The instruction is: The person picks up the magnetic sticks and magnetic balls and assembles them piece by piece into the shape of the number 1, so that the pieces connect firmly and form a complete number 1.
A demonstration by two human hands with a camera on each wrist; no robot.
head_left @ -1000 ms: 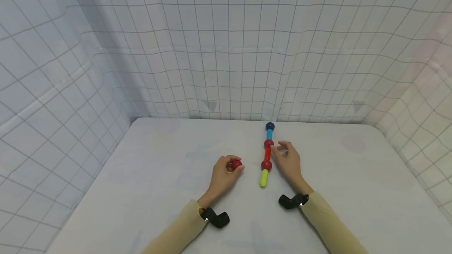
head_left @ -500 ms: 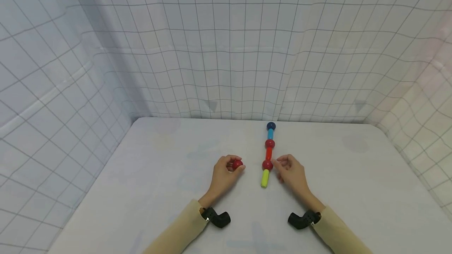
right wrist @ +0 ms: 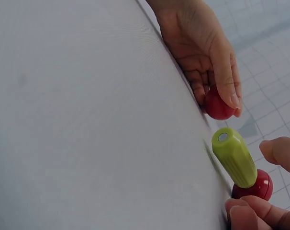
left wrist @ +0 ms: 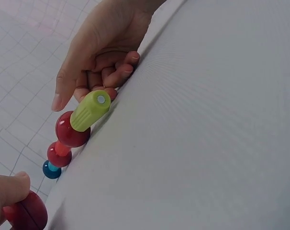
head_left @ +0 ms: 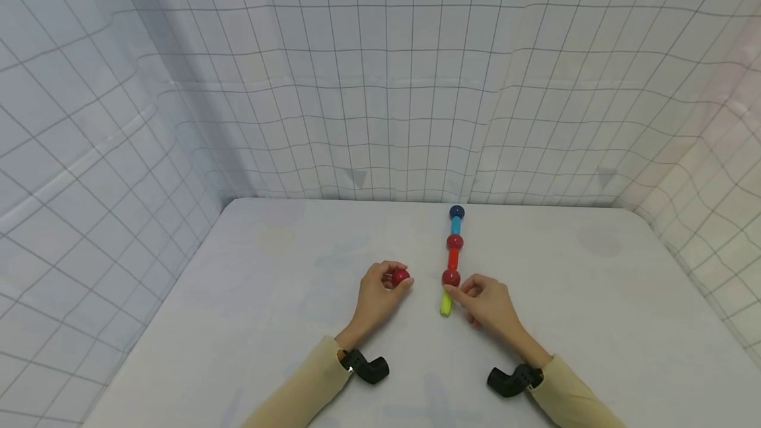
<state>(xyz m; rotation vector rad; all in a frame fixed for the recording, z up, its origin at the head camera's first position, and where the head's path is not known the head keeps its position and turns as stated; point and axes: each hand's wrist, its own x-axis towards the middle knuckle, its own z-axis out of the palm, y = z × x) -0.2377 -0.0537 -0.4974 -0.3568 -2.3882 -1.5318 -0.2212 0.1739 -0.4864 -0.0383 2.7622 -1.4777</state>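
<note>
My left hand (head_left: pixel 374 294) pinches a loose red ball (head_left: pixel 401 277) between thumb and fingers, low over the table. To its right lies a straight chain of magnetic balls and rods. From the far end it runs dark blue ball (head_left: pixel 456 212), light blue rod (head_left: pixel 456 225), red ball (head_left: pixel 454 242), red rod (head_left: pixel 453 259), red ball (head_left: pixel 450 277), yellow-green rod (head_left: pixel 445 304). My right hand (head_left: pixel 492 306) is at the near end, its thumb over the yellow-green rod in the head view. Both wrist views show that thumb apart from the rod; the fingertips (right wrist: pixel 243 213) lie close beside the near red ball.
The white table (head_left: pixel 285 322) carries the chain, whose far end lies near the back edge. A white curtain with a grid pattern (head_left: pixel 380 84) hangs behind the table and along both sides. Each wrist wears a black camera mount (head_left: pixel 370 370).
My right hand has moved from beside the middle red ball toward me, down along the chain to the yellow-green rod. The left hand still holds its red ball in nearly the same place.
</note>
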